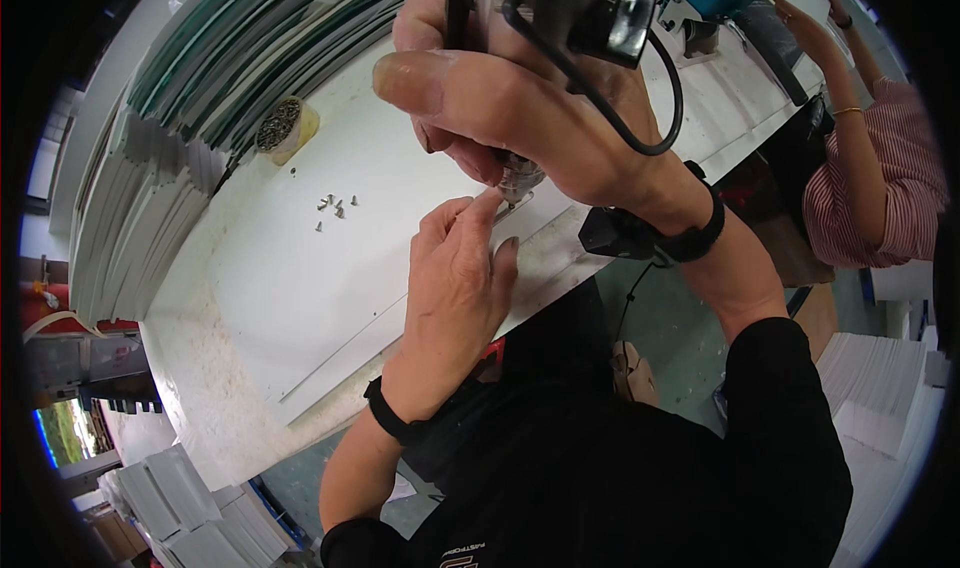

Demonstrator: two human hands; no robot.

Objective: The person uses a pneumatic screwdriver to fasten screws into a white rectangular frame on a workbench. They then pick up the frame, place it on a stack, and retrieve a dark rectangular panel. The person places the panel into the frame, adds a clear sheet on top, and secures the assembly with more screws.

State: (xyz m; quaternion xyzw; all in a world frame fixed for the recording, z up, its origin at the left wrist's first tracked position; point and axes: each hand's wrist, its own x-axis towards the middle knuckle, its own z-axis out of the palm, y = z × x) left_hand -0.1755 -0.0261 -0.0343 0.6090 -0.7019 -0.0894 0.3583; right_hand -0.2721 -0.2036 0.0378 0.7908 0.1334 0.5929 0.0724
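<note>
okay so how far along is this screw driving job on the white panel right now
Done: cannot tell; no seated screw is visible on the white panel. In hand: the right hand grips a powered screwdriver, tip down at the panel's near edge, while the left hand steadies something there with its fingertips. Left: loose screws lie on the panel, more fill a small cup, and stacked panels wait alongside.

Illumination is even and bright, from overhead; shadows are soft and faint. The white panel [300,268] reads near overexposed, with little surface detail. Strong fisheye distortion bends straight edges toward a black circular rim. The right hand [520,98], closest to the lens, is slightly soft; periphery blurs.
</note>
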